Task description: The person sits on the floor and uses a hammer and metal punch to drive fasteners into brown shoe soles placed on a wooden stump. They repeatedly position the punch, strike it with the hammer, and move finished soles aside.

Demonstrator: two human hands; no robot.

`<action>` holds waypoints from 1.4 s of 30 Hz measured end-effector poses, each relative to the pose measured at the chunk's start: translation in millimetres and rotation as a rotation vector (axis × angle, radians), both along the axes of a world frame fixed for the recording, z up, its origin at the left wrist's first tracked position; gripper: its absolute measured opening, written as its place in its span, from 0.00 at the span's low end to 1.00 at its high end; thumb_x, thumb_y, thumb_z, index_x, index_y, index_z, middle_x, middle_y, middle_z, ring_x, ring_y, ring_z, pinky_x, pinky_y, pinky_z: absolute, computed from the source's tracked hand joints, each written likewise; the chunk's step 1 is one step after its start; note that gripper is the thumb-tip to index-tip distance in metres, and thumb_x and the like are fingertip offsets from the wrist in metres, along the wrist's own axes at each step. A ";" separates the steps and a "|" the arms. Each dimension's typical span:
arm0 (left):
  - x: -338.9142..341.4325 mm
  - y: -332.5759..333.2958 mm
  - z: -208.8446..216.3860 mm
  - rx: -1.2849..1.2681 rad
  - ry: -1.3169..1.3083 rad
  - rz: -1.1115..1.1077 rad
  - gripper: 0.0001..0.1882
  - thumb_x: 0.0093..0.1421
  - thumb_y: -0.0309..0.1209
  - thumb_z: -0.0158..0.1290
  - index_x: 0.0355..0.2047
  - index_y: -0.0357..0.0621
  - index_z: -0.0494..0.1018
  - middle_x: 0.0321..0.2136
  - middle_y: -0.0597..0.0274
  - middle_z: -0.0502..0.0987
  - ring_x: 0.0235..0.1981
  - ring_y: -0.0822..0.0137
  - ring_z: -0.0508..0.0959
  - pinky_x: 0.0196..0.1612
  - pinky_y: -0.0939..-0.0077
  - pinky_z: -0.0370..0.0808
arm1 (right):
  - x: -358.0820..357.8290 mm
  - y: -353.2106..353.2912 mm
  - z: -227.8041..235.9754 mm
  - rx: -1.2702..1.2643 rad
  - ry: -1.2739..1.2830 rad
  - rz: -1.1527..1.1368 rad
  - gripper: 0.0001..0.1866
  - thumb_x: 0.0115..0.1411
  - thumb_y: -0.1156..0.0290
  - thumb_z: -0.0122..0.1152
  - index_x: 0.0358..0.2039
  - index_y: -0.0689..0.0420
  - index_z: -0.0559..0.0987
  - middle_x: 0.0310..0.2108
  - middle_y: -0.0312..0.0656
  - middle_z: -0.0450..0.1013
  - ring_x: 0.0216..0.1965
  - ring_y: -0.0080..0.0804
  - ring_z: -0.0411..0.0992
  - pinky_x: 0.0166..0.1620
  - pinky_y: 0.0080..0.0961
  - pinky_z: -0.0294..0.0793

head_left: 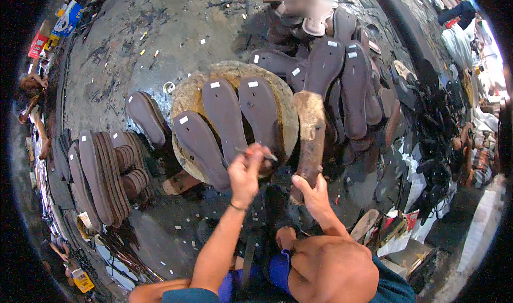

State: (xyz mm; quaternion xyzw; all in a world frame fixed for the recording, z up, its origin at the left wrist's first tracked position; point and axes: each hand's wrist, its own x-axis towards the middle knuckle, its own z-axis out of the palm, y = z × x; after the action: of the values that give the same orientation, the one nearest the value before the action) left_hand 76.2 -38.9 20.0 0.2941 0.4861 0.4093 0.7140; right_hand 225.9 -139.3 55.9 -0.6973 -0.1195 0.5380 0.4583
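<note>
My left hand (pixel 246 177) is closed round a short, thin metal tool (pixel 273 157), perhaps a punch, held nearly level over the lower ends of the soles. My right hand (pixel 315 196) grips the lower end of a thick wooden club (pixel 311 137), worn pale at its far end. Three dark brown shoe soles, a left one (pixel 200 145), a middle one (pixel 220 108) and a right one (pixel 259 105), lie side by side on a round block (pixel 288 108). Each has a small white label near its far end and a small dark hole.
Stacked soles (pixel 101 177) stand left of the block, with another small pile (pixel 145 118) nearer it. A large heap of soles (pixel 355 89) lies to the right. A roll of tape (pixel 169 87) rests on the littered floor. My knee (pixel 331 268) is close below my right hand.
</note>
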 end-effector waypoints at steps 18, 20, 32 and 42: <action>35.3 47.5 -23.9 0.726 0.640 -0.116 0.13 0.63 0.33 0.59 0.45 0.39 0.78 0.33 0.53 0.83 0.33 0.62 0.84 0.35 0.71 0.80 | 56.3 5.0 158.6 1.136 -0.152 -0.041 0.44 0.53 0.56 0.73 0.65 0.53 0.59 0.42 0.40 0.70 0.41 0.33 0.71 0.46 0.33 0.73; 35.7 44.0 -24.8 0.824 0.698 -0.162 0.13 0.62 0.32 0.60 0.45 0.39 0.78 0.34 0.52 0.83 0.34 0.59 0.84 0.36 0.70 0.80 | 55.5 8.4 149.1 1.193 -0.280 0.071 0.41 0.53 0.55 0.72 0.63 0.52 0.63 0.41 0.39 0.71 0.43 0.36 0.71 0.47 0.33 0.73; 23.5 70.3 7.3 0.159 0.177 0.010 0.12 0.68 0.37 0.54 0.35 0.39 0.72 0.32 0.59 0.81 0.34 0.69 0.82 0.35 0.72 0.79 | 41.8 1.2 16.2 0.227 0.132 0.156 0.26 0.59 0.62 0.63 0.53 0.63 0.69 0.34 0.44 0.76 0.31 0.34 0.77 0.36 0.34 0.79; -13.5 4.2 -2.2 0.083 0.063 0.067 0.11 0.69 0.31 0.52 0.43 0.32 0.72 0.43 0.55 0.81 0.40 0.69 0.82 0.43 0.74 0.81 | 3.0 7.9 -9.5 0.034 0.194 0.067 0.21 0.61 0.62 0.67 0.47 0.62 0.72 0.40 0.40 0.74 0.39 0.29 0.76 0.40 0.30 0.79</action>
State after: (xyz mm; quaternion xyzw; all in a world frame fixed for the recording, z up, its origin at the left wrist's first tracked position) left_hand 62.7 -34.7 17.8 0.3198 0.5005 0.4432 0.6714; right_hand 228.9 -131.4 46.3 -0.6298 -0.1069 0.6157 0.4614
